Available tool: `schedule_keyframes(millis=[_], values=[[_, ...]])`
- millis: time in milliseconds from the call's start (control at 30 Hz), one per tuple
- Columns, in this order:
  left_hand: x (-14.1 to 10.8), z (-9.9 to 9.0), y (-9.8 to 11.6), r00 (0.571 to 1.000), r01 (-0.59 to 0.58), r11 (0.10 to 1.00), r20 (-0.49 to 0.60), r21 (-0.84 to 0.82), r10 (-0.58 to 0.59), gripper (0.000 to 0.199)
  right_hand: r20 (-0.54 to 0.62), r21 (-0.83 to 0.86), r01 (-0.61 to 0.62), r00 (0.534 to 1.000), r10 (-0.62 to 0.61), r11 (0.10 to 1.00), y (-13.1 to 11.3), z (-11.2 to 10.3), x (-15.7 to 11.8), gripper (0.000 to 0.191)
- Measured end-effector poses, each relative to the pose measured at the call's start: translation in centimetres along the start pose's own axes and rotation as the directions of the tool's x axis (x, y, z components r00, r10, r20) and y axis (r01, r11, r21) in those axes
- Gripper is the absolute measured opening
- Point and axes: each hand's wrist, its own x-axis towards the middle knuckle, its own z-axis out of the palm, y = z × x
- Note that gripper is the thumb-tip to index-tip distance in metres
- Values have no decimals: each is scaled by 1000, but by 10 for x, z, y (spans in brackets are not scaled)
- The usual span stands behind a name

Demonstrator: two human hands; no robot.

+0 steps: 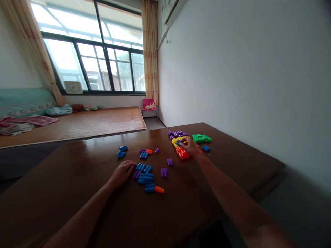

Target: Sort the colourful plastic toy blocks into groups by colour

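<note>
My right hand (190,146) reaches over the table's far part, its fingertips pinching a small blue bullet-shaped plastic block (178,142). Under and around it are grouped blocks: a purple group (178,134), a yellow group (173,141) and an orange-red group (182,153), partly hidden by the hand. Resting on the tabletop, my left hand (123,171) has its fingers loosely stretched beside a row of blue blocks (141,167). Closer to me lie more blue blocks (145,178), purple blocks (137,174) and a blue block with an orange piece (159,189).
Green blocks (201,138) and a blue pair (206,148) lie at the right of the brown table (116,213). Blue blocks (121,152) sit to the left, purple pairs (164,172) mid-table. Beyond stand a bed (103,119), a pink chair (149,102) and a wall (245,75).
</note>
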Motion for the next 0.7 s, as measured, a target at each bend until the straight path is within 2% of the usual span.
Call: schedule_keyframes(millis=[100,167,233,300,400,533,633,700], values=[[3,1,-2,1000,10,999,0,36,-10,34,-226,-152,-228,955,191,962,63,-62,-4,16],[6,1,-1,1000,9,998,9,65,-10,35,-293,-240,-338,919,264,910,99,-92,-10,13],[9,0,0,1000,-5,995,24,98,2,36,-318,-285,-388,901,295,877,124,-111,-14,12],[10,1,2,1000,-15,990,28,141,11,38,-317,-302,-403,897,308,864,140,-118,-14,11],[7,4,9,999,14,974,37,226,-23,42,-301,-324,-422,895,330,847,157,-115,-9,11],[-13,7,21,981,167,922,36,350,-191,47,-239,-322,-389,916,323,863,179,-111,1,13],[-29,7,28,948,285,860,6,422,-318,51,-169,-316,-342,938,303,885,196,-115,10,23],[-33,6,30,936,320,837,-10,444,-353,52,-135,-286,-328,944,301,901,208,-121,15,32]])
